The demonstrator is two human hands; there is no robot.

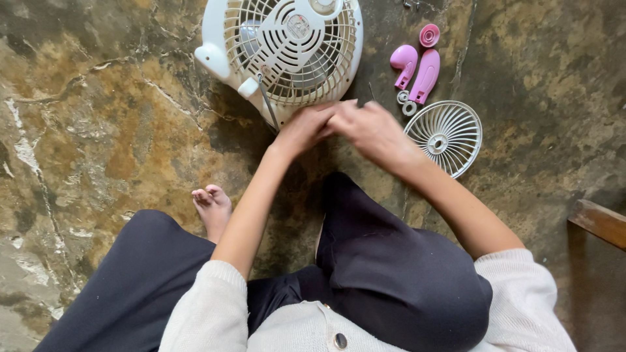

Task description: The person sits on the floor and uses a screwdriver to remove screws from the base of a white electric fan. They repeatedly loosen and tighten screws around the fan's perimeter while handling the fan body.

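A white round fan housing (287,52) with a grille lies on the stone floor in front of me. My left hand (303,128) and my right hand (368,127) meet at the fan's near rim, fingertips pressed together. Whatever small thing they pinch is hidden between the fingers. A thin metal rod (266,101) slants across the grille beside my left hand.
Right of my hands lie a small white round grille (448,135), pink plastic parts (417,68), a pink round cap (429,35) and two small white rings (406,103). A wooden piece (600,221) juts in at the right edge. My bare foot (212,208) and dark-trousered knees sit below.
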